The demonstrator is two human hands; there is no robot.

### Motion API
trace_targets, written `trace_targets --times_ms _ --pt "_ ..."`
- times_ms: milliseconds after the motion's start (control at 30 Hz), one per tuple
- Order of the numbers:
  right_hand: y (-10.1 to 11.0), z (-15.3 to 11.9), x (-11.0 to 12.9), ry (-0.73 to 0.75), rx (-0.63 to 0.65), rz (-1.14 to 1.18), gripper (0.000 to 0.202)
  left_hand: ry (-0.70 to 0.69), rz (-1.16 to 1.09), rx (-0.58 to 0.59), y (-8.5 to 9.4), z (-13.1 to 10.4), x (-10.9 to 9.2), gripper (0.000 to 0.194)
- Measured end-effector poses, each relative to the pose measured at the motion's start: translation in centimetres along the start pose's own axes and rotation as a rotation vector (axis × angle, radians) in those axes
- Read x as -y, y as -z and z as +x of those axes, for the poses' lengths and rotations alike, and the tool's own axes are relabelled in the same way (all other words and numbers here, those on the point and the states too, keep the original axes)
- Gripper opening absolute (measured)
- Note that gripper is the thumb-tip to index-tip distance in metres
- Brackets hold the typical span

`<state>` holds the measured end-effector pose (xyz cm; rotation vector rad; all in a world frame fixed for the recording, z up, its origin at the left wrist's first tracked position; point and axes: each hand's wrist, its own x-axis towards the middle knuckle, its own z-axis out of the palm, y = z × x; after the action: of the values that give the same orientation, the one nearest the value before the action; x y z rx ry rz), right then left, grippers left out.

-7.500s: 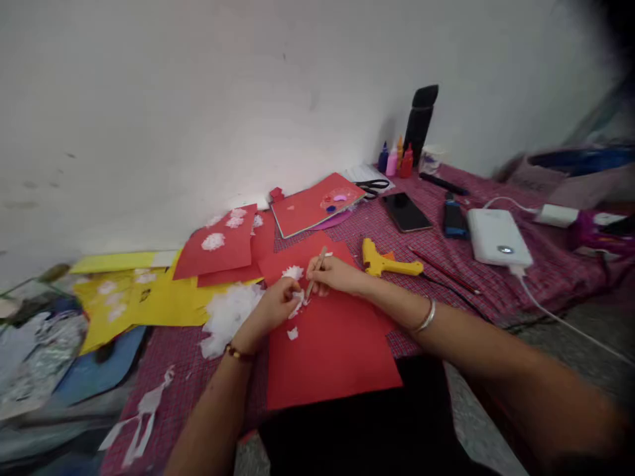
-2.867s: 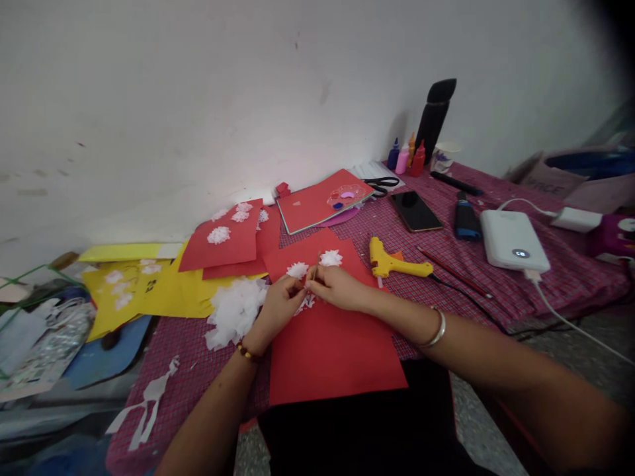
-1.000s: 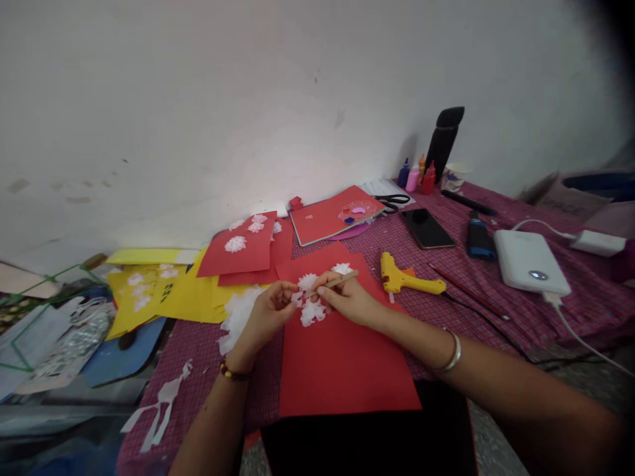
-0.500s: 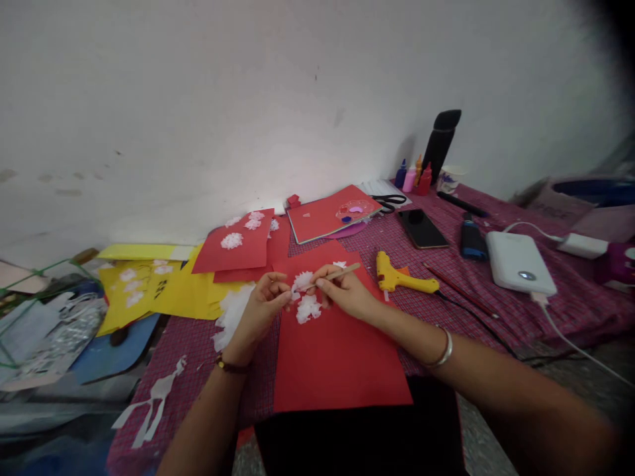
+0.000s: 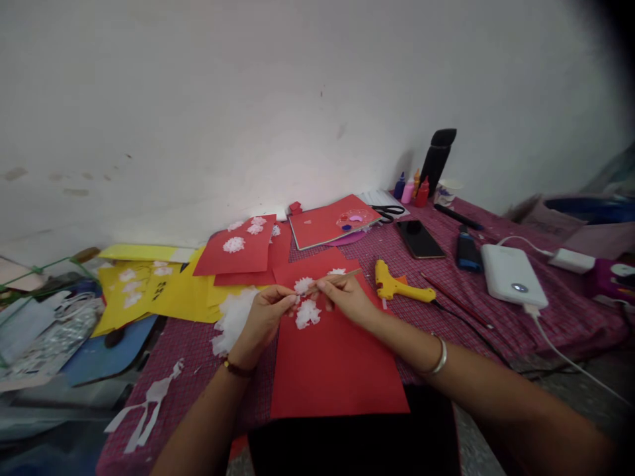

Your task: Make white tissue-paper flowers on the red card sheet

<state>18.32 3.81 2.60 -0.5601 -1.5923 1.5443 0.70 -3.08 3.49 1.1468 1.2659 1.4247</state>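
A sheet of red paper [image 5: 342, 370] lies in front of me with fluffy white tissue-paper tufts [image 5: 308, 314] on its upper part. My right hand [image 5: 344, 295] pinches a thin wooden stick [image 5: 342, 278], its tip pointing left toward the tufts. Close to that tip, my left hand [image 5: 270, 311] has thumb and forefinger pressed together on a small bit of white tissue paper [image 5: 297, 299]. Beside my left wrist rests a pile of white tissue paper [image 5: 233, 320]. The exact contact between stick and tissue is too small to tell.
Right of the sheet are a yellow glue gun [image 5: 401, 287], a pencil [image 5: 456, 301], a phone [image 5: 420, 239] and a white power bank [image 5: 514, 274] with cable. Behind lie red cards [image 5: 243, 254], scissors [image 5: 389, 210] and paint bottles [image 5: 421, 192]. Yellow papers [image 5: 173, 297] lie left.
Both hands stay over the tufts; my left fingers have closed into a tighter pinch beside the stick. The stick has shifted slightly. The whole view has moved a little.
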Motion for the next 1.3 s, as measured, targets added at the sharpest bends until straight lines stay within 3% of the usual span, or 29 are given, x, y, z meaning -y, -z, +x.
trace_targets --times_ms 133,233,367,533,700,833,933,1067,1300 --pt "-0.3 0.0 -0.5 -0.118 -0.089 0.196 0.023 -0.119 0.232 0.045 -0.9 -0.5 -0.2 0.011" --pt "-0.3 0.0 -0.6 -0.249 -0.053 0.369 0.018 -0.215 0.360 0.060 -1.0 -0.8 -0.2 0.015" --pt "0.0 0.3 -0.5 -0.251 0.007 0.443 0.021 -0.146 0.347 0.034 -0.6 -0.5 -0.1 0.019" --pt "0.7 0.8 -1.0 -0.282 -0.067 0.350 0.025 -0.090 0.471 0.277 0.1 0.0 -0.3 0.017" --pt "1.4 1.1 -1.0 -0.374 -0.050 0.315 0.018 -0.275 0.796 0.457 0.1 -0.1 0.6 0.032" --pt "1.4 1.1 -0.9 -0.392 -0.027 0.273 0.016 -0.302 0.869 0.329 -0.7 0.3 2.4 0.011" --pt "1.1 1.0 -0.8 -0.364 -0.010 0.125 0.017 -0.251 0.816 0.245 -1.0 0.9 3.4 0.014" --pt "0.7 0.7 -1.1 -0.273 0.065 -0.122 0.016 -0.212 0.761 0.255 -0.7 1.5 3.9 0.015" --pt "0.6 0.2 -1.7 0.011 0.190 -0.449 0.015 -0.239 0.759 0.269 -0.4 1.8 4.0 0.018"
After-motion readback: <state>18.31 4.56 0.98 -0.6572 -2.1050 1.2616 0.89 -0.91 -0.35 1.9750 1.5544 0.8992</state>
